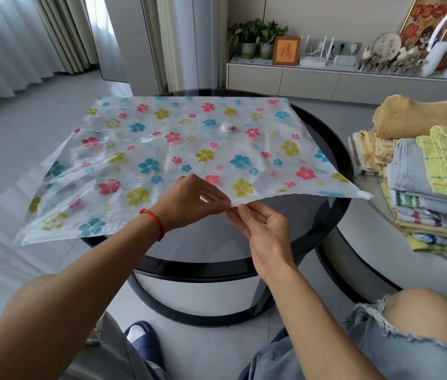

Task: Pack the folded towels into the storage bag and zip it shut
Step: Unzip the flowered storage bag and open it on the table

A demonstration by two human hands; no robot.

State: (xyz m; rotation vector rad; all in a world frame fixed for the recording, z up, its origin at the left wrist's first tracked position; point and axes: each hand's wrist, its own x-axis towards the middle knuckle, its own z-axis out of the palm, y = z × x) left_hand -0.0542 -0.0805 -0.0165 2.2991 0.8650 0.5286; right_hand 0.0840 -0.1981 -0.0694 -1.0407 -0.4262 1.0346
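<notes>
The stack of folded towels [433, 185] at the right of the frame is cut off by the right edge. The storage bag [178, 149] covers most of the round table's [326, 171] top. The left hand's [189, 202] fingertips hide the bag edge they pinch. Writing on the framed sign [285, 52], upper right, is too small to read.

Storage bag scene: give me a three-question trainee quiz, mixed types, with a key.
1. True or false: towels are already inside the bag.
2. Where do both hands pinch the bag? A) near edge B) valve C) far corner
3. Fill in: the towels are stacked to the person's ____.

Key:
1. False; the bag lies flat on the table.
2. A; left hand and right hand meet there.
3. right
</notes>
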